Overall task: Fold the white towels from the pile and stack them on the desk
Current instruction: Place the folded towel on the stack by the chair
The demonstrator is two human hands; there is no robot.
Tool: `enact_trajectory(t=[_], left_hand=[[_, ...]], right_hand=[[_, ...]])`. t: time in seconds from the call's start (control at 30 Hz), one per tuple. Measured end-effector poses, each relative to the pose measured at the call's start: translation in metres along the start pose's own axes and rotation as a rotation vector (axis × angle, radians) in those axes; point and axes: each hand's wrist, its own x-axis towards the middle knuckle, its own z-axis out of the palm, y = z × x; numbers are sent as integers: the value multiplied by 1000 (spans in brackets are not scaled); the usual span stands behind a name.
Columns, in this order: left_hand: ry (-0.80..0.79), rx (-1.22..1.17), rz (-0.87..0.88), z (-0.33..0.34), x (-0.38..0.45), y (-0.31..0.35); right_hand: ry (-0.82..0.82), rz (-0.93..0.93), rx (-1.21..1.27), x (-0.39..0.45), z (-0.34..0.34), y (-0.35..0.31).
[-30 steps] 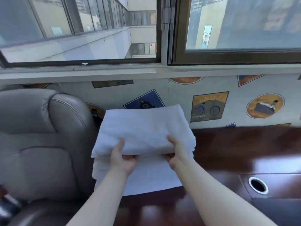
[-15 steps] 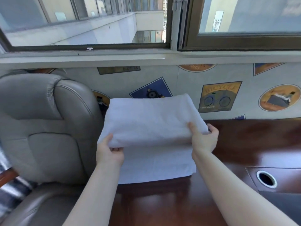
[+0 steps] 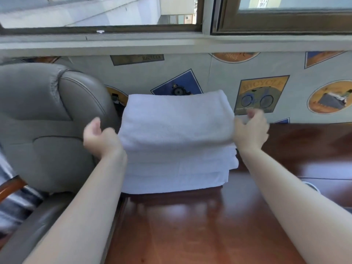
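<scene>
Compared with half a second earlier, both hands have shifted from the front edge of the top towel (image 3: 177,121) to its two ends. The dark wooden counter (image 3: 190,225) carries a stack of folded white towels (image 3: 177,172) at its far left, just beside a grey leather chair (image 3: 47,121). The top towel lies flat and square on the stack. The left hand (image 3: 101,139) and right hand (image 3: 250,130) flank it, fingers loosely curled, holding nothing.
</scene>
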Motion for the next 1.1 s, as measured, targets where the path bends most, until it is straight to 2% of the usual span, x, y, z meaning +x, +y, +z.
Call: enact_trajectory(t=[0.03, 0.07, 0.13, 0.2, 0.27, 0.3, 0.37, 0.5, 0.63, 0.7, 0.73, 0.8, 0.87, 0.9, 0.97, 1.1], left_hand=[[-137, 124, 221, 4, -2, 8], [-313, 286, 442, 12, -5, 12], [-676, 643, 764, 39, -17, 8], [-916, 1034, 902, 75, -30, -3], [-1033, 1455, 923, 98, -33, -20], [-1067, 1611, 897, 102, -29, -30], [-1061, 1713, 824, 101, -14, -48], [-920, 1631, 717, 90, 9, -64], [-804, 1857, 773, 95, 54, -44], [-739, 1976, 865, 113, 70, -28], [-751, 1973, 900, 124, 67, -24], [-864, 1872, 929, 138, 47, -29], [-965, 1786, 877, 133, 27, -49], [-972, 1740, 854, 125, 24, -58], [-930, 1678, 866, 112, 29, -68], [-949, 1662, 896, 96, 46, -62]], right_hand=[[99, -110, 62, 0, -5, -9], [126, -224, 77, 1, -6, -20], [-34, -444, -41, -2, 9, -46], [-300, -630, -280, -11, 40, -68], [-514, -774, -491, -24, 71, -79], [-595, -787, -555, -29, 86, -77], [-690, -731, -625, -31, 103, -65], [-703, -611, -715, -11, 103, -49], [-566, -434, -928, 30, 82, -44], [-480, -463, -995, 46, 89, -65], [-482, -524, -968, 44, 98, -79], [-592, -668, -862, 26, 118, -98], [-743, -683, -778, 8, 130, -88], [-761, -668, -745, 5, 130, -75], [-685, -659, -718, 7, 125, -53], [-562, -627, -780, 13, 111, -35]])
